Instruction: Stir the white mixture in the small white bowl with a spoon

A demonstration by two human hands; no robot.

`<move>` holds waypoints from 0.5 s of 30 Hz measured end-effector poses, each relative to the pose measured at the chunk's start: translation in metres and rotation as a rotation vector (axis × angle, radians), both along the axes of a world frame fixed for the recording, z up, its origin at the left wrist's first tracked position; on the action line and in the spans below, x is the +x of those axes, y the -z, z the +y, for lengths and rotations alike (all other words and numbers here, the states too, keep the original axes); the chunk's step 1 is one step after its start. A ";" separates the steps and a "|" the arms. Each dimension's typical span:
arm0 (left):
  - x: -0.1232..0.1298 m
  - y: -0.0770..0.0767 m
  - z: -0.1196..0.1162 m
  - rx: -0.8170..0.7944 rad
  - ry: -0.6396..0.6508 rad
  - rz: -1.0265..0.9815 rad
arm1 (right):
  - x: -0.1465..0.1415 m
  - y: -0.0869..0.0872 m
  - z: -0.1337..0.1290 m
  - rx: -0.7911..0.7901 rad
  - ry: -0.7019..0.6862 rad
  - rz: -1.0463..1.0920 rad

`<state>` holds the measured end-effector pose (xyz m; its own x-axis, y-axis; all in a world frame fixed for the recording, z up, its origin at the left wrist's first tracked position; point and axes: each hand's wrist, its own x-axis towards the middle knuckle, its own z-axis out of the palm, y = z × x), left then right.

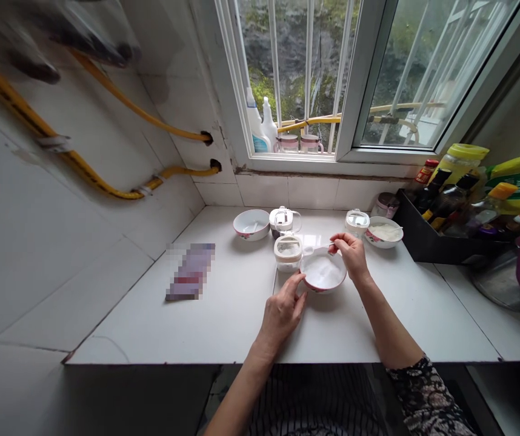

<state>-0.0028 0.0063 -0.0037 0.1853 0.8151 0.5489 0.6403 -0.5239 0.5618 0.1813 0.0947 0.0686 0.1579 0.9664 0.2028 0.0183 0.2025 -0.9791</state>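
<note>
So here's the white counter (pixel 223 327), black caddy (pixel 442 247) at right, yellow packet (pixel 517 175) above it, label too blurred to read, and just below centre a bowl (pixel 325 272) of white stuff, left hand (pixel 287 301) half-open and touching it, right hand (pixel 350 254) pinching a slim utensil (pixel 331 243).

White powder (pixel 324 270) in round white floral bowl (pixel 326 290), on white counter (pixel 228 315). White-lidded clear jar (pixel 288 259) just left of bowl; second white-lidded jar (pixel 281 220) behind it. Further left, deep white bowl (pixel 248 236). Far right, black rectangular box (pixel 417 236) holding bottles (pixel 451 197).
</note>
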 end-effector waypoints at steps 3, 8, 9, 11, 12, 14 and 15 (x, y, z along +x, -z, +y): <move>0.000 0.001 0.000 -0.005 -0.004 -0.002 | -0.014 -0.002 -0.007 0.185 0.035 -0.097; 0.000 0.001 0.000 -0.008 -0.004 0.000 | -0.030 -0.001 -0.017 0.638 0.023 -0.662; 0.000 0.001 0.000 -0.008 -0.006 0.001 | -0.030 -0.001 -0.019 0.691 0.003 -0.741; 0.000 0.001 0.000 -0.009 -0.009 -0.001 | -0.027 -0.002 -0.020 0.722 0.017 -0.788; 0.000 0.001 0.000 -0.011 -0.008 -0.001 | -0.024 -0.003 -0.021 0.705 0.053 -0.769; -0.001 0.001 -0.001 -0.018 -0.003 -0.001 | -0.016 -0.005 -0.021 0.630 0.138 -0.709; -0.001 0.001 -0.001 -0.020 -0.003 0.001 | -0.011 -0.006 -0.021 0.584 0.172 -0.688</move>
<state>-0.0037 0.0055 -0.0043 0.1838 0.8261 0.5327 0.6422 -0.5111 0.5712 0.1699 0.0741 0.0746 -0.0462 0.6550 0.7542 0.6349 0.6021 -0.4841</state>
